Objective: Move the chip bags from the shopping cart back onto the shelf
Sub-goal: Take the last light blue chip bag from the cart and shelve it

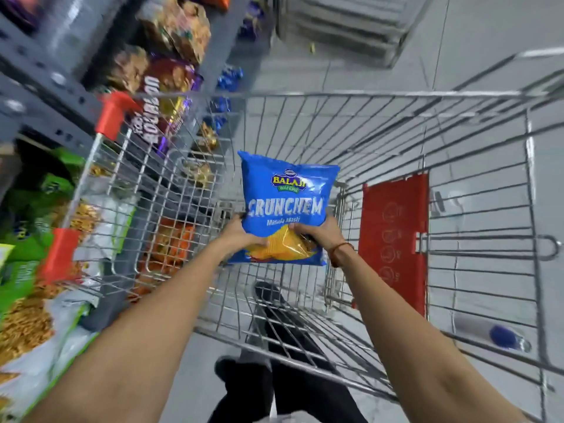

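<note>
I have the puffy blue foil chip bag upright above the basket of the silver wire shopping cart, label facing me so I can match it to its row. My left hand and right hand each pinch a lower corner, grip closed on the bag; holding it by the edges should spare the chips. The grey metal shelf stands just left of the cart, packed with snack packets. The basket looks empty beneath.
</note>
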Available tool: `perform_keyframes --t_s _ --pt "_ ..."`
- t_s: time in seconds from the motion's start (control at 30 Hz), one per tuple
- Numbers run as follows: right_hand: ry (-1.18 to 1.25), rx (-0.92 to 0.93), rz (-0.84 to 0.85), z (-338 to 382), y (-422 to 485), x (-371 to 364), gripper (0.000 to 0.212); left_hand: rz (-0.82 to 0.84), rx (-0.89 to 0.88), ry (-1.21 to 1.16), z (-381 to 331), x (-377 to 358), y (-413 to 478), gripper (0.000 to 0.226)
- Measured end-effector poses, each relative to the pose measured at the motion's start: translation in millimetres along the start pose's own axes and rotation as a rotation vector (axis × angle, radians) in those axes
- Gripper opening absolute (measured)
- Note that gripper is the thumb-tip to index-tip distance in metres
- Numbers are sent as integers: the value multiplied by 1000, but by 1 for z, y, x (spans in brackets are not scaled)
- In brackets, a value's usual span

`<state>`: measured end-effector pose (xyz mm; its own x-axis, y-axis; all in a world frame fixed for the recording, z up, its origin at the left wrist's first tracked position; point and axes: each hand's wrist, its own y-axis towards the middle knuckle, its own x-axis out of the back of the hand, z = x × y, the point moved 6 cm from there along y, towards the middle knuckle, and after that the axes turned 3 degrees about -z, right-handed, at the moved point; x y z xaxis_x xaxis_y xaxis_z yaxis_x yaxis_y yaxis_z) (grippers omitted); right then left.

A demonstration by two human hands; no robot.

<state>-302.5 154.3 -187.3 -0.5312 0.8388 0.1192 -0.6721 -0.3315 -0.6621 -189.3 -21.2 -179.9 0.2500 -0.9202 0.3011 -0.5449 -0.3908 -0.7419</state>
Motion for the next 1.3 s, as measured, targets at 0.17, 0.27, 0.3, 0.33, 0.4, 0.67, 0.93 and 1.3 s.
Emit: perform_keyframes --t_s 0.17,0.27,0.3,0.33,0.4,0.67,0.93,1.3 --pt "41 197 20 93 -46 -8 60 -76 -181 -5 -65 66 -63 94" --pt "58 360 65 162 -82 -23 55 -187 -322 -3 -108 115 -113 92" --pt "74 413 74 186 -96 -28 51 -219 -371 -7 -121 131 -132 93" --pt "92 468 83 210 -112 -34 44 -242 -418 -12 -134 147 -152 95" --pt "130 591 118 259 -148 -47 36 -287 -515 -26 -157 178 -193 94" --pt "219 1057 282 411 -324 -109 36 -623 -850 -111 -200 297 -384 64" --pt "308 1336 524 478 -488 -198 35 -989 -1039 -162 -161 375 -589 73" --pt "248 1394 965 465 -651 -386 49 -1487 -817 -239 -11 451 -761 95"
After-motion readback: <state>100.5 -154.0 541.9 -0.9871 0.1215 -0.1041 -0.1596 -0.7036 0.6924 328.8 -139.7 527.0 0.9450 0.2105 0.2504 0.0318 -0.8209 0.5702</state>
